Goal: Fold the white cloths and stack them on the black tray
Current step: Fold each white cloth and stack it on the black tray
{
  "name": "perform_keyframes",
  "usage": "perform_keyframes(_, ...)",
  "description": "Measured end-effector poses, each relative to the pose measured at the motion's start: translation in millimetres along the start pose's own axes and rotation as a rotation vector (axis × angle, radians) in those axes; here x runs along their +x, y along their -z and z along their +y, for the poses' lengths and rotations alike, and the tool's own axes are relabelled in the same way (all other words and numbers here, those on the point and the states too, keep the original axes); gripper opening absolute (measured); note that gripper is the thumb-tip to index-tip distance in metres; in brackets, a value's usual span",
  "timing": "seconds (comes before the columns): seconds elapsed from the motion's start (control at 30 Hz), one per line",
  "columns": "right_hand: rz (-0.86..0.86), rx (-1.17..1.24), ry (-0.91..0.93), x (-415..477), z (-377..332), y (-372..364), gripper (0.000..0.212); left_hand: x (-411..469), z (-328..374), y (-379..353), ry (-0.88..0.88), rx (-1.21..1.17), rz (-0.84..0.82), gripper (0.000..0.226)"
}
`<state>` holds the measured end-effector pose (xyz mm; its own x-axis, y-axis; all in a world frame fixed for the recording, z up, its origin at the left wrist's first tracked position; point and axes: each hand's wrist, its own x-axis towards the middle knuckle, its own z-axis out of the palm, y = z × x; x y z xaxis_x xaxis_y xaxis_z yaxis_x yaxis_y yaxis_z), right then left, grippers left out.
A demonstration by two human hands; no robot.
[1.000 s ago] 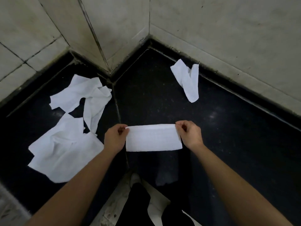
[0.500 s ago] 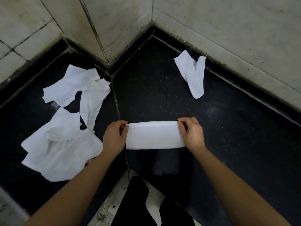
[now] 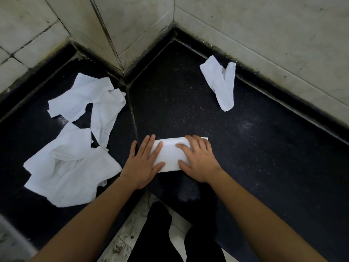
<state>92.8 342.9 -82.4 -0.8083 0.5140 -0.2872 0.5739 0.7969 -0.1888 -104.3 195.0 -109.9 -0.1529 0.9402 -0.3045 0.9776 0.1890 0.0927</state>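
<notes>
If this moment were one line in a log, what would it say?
step: pressing fold flat | left hand: palm on folded cloth | right hand: palm on it | unfolded cloths: left pile

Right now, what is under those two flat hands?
Under the left hand and right hand lies a folded white cloth, pressed flat on the black surface. Its ends are hidden beneath the palms and fingers; only the middle strip shows.

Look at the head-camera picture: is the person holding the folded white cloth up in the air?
No: both the left hand and the right hand lie flat, pressing the folded cloth down on the black surface.
</notes>
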Motion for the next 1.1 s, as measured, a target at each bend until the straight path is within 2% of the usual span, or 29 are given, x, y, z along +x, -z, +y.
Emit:
perform_keyframes(0.07, 0.010, 0.046, 0.000, -5.1, 1.1, 2.3, 0.063, -2.3, 5.4, 5.4, 0.020, -0.014, 0.020, 0.075)
perform_keyframes(0.2, 0.170, 0.055, -0.032, -22.2, 9.9, 8.4, 0.054, 0.1, 24.9, 19.7, -0.001, -0.014, 0.086, 0.075)
perform_keyframes(0.4, 0.052, -0.053, -0.041, -32.2, 21.0, -1.7, 0.054, 2.7, 26.9, 0.2, -0.023, 0.013, -0.026, 0.077)
perform_keyframes(0.57, 0.108, -0.002, -0.045, -27.9, 5.8, -0.1, 0.054, 0.9, 21.1, 7.6, 0.001, -0.010, 0.044, 0.074)
perform_keyframes(0.7, -0.035, -0.051, -0.038, -30.0, 8.2, -23.6, 0.067, -4.0, 3.7, 1.5, 0.080, 0.013, 0.009, 0.076)
perform_keyframes(0.83, -0.093, -0.059, -0.049, -30.0, 9.3, -27.0, 0.070, -3.3, 4.2, 0.9, 0.084, 0.027, -0.018, 0.077)
perform_keyframes(1.0, 0.048, 0.007, -0.088, -18.9, -14.0, -10.1, 0.069, -4.3, 4.2, 1.4, 0.092, 0.015, -0.016, 0.076)
perform_keyframes(1.1, -0.009, 0.004, -0.088, -2.1, -24.2, -16.0, 0.071, -4.7, 4.7, -0.2, 0.089, 0.014, -0.010, 0.076)
